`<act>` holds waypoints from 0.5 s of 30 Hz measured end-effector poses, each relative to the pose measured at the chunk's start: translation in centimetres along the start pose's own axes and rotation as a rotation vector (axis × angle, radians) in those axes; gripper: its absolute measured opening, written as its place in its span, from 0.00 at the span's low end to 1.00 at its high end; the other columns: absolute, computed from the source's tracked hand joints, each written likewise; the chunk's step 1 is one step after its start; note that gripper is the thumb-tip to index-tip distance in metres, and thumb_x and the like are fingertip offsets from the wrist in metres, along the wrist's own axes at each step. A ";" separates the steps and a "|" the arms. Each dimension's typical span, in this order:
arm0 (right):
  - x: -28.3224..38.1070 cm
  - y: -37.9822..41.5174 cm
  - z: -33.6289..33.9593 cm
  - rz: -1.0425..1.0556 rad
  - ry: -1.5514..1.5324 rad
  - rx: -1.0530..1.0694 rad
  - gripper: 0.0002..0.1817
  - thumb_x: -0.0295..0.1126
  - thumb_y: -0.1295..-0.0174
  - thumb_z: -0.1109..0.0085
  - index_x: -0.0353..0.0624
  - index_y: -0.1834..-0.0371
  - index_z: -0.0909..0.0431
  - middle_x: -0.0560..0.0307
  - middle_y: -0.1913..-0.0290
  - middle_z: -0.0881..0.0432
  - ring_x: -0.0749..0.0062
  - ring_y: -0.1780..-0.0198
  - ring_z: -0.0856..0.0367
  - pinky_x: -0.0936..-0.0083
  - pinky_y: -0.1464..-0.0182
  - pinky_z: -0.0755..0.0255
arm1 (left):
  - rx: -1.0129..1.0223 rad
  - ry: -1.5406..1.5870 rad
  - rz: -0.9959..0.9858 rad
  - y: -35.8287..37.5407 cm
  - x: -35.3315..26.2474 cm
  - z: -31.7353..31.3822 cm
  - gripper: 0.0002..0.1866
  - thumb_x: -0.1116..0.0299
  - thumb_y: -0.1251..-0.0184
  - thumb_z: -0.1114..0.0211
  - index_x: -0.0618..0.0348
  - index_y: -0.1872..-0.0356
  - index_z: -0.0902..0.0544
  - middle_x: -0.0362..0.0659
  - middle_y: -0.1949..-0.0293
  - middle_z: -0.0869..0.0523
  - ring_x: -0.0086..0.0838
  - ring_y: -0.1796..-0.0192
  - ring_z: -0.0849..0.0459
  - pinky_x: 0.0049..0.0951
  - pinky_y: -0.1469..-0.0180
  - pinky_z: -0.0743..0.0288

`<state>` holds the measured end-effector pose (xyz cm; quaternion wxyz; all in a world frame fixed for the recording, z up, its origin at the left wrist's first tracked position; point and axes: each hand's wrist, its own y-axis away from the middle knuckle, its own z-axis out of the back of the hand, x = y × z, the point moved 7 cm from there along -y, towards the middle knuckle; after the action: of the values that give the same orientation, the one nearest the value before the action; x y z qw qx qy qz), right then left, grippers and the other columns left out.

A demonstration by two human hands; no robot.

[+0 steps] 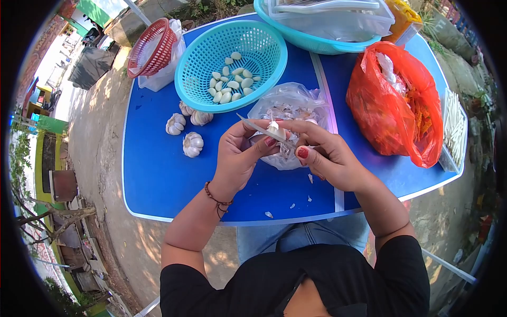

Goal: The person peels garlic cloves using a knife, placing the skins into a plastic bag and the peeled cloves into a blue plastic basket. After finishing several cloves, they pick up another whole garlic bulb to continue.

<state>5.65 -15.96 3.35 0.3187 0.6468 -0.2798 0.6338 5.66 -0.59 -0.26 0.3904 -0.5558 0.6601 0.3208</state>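
Observation:
Both my hands meet over a clear plastic bag [288,160] of garlic skins. My right hand [334,161] is closed around a small knife [255,126], whose blade slants up and left across the fingers of my left hand. Its handle is mostly hidden in my grip. My left hand [238,154] pinches a partly peeled garlic clove [273,127] close to the blade. Just beyond, a turquoise basket [191,58] holds several peeled cloves [233,84]. Whole garlic bulbs [193,144] lie left of my hands.
The blue table [163,193] carries a red basket [153,47] at back left, a turquoise basin [322,46] with plastic containers behind, and a red plastic bag [383,113] on the right. A box of white sticks [454,127] stands at the right edge. Skin scraps lie near the front.

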 end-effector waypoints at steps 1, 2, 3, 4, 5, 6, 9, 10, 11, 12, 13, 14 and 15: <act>-0.2 0.0 0.1 -0.051 0.018 0.006 0.23 0.32 0.32 0.51 0.47 0.33 0.34 0.61 0.59 0.21 0.85 0.70 0.32 0.85 0.65 0.35 | 0.002 -0.004 -0.004 0.0 0.1 0.1 0.14 0.75 0.39 0.33 0.65 0.53 0.23 0.48 0.54 0.18 0.29 0.53 0.15 0.27 0.52 0.16; -0.1 0.0 0.2 -0.033 0.002 -0.005 0.23 0.32 0.32 0.51 0.47 0.33 0.34 0.60 0.57 0.21 0.84 0.69 0.32 0.85 0.64 0.35 | 0.005 -0.008 -0.008 -0.1 0.2 0.2 0.14 0.75 0.39 0.33 0.65 0.53 0.23 0.49 0.54 0.18 0.30 0.53 0.15 0.27 0.52 0.16; -0.1 -0.2 0.3 -0.015 -0.013 -0.016 0.23 0.31 0.32 0.51 0.47 0.33 0.34 0.60 0.55 0.21 0.84 0.68 0.31 0.85 0.64 0.34 | 0.011 0.000 -0.023 -0.1 0.1 0.1 0.14 0.75 0.39 0.33 0.65 0.54 0.23 0.49 0.55 0.18 0.30 0.53 0.15 0.28 0.52 0.16; -0.1 -0.2 0.3 -0.011 -0.028 -0.023 0.23 0.31 0.32 0.51 0.47 0.33 0.33 0.59 0.54 0.21 0.85 0.68 0.31 0.85 0.63 0.34 | 0.017 0.008 -0.038 0.0 0.0 -0.1 0.14 0.75 0.39 0.33 0.65 0.54 0.23 0.49 0.55 0.17 0.30 0.53 0.15 0.28 0.52 0.16; -0.1 -0.2 0.4 -0.007 -0.043 -0.030 0.23 0.31 0.32 0.51 0.47 0.33 0.33 0.59 0.54 0.21 0.85 0.67 0.31 0.85 0.63 0.34 | 0.023 0.015 -0.053 0.0 -0.1 -0.2 0.14 0.75 0.39 0.33 0.65 0.54 0.23 0.49 0.55 0.17 0.30 0.54 0.15 0.29 0.52 0.16; -0.1 -0.2 0.4 -0.016 -0.058 -0.033 0.22 0.30 0.32 0.51 0.47 0.34 0.32 0.60 0.54 0.21 0.85 0.67 0.31 0.85 0.63 0.34 | 0.019 0.012 -0.054 0.1 -0.1 -0.2 0.13 0.75 0.39 0.33 0.65 0.54 0.23 0.49 0.55 0.17 0.30 0.54 0.15 0.29 0.52 0.16; -0.2 -0.3 0.0 0.117 -0.050 -0.032 0.22 0.37 0.30 0.53 0.45 0.34 0.33 0.65 0.66 0.28 0.90 0.76 0.37 0.90 0.73 0.41 | 0.007 -0.011 -0.048 0.0 -0.2 -0.2 0.13 0.75 0.39 0.33 0.66 0.54 0.22 0.49 0.56 0.17 0.30 0.54 0.15 0.29 0.52 0.16; -0.2 -0.3 -0.1 0.137 -0.043 -0.030 0.22 0.39 0.29 0.53 0.45 0.34 0.33 0.66 0.69 0.31 0.91 0.79 0.39 0.91 0.76 0.43 | 0.001 -0.025 -0.043 0.0 -0.2 -0.1 0.13 0.76 0.39 0.33 0.66 0.54 0.22 0.49 0.56 0.17 0.30 0.54 0.15 0.29 0.52 0.16; -0.1 -0.3 -0.1 0.156 -0.037 -0.028 0.23 0.41 0.28 0.54 0.45 0.33 0.33 0.67 0.71 0.33 0.92 0.81 0.40 0.92 0.79 0.45 | -0.006 -0.039 -0.038 0.0 -0.2 0.0 0.13 0.76 0.39 0.33 0.66 0.54 0.22 0.49 0.56 0.17 0.30 0.54 0.15 0.29 0.52 0.16; -0.2 -0.3 -0.1 0.125 -0.036 -0.026 0.23 0.41 0.28 0.54 0.45 0.33 0.33 0.67 0.72 0.33 0.92 0.81 0.40 0.92 0.79 0.45 | 0.003 -0.039 -0.050 0.0 -0.2 0.0 0.13 0.76 0.39 0.33 0.66 0.54 0.22 0.49 0.56 0.16 0.30 0.54 0.15 0.29 0.52 0.16; -0.3 -0.4 -0.1 0.092 -0.036 -0.025 0.23 0.41 0.28 0.54 0.45 0.33 0.34 0.67 0.72 0.33 0.92 0.81 0.40 0.92 0.79 0.45 | 0.013 -0.038 -0.062 0.0 -0.2 0.0 0.13 0.76 0.39 0.33 0.66 0.54 0.22 0.49 0.56 0.16 0.30 0.55 0.15 0.29 0.52 0.16; -0.3 -0.4 0.0 0.081 -0.040 -0.030 0.23 0.41 0.28 0.54 0.45 0.33 0.34 0.68 0.72 0.33 0.92 0.81 0.41 0.92 0.79 0.45 | 0.024 -0.038 -0.074 -0.1 -0.2 0.0 0.13 0.76 0.39 0.33 0.66 0.54 0.22 0.49 0.56 0.16 0.30 0.55 0.15 0.29 0.52 0.16; -0.3 -0.5 0.2 0.070 -0.043 -0.036 0.23 0.41 0.28 0.54 0.45 0.33 0.34 0.68 0.72 0.33 0.92 0.81 0.41 0.92 0.78 0.46 | 0.020 -0.027 -0.077 -0.1 -0.3 -0.1 0.13 0.76 0.39 0.34 0.66 0.54 0.22 0.49 0.56 0.16 0.30 0.55 0.15 0.29 0.53 0.16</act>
<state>6.10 -15.78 2.98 0.3020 0.6443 -0.3205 0.6252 5.73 -0.54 0.00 0.4168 -0.5724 0.6361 0.3067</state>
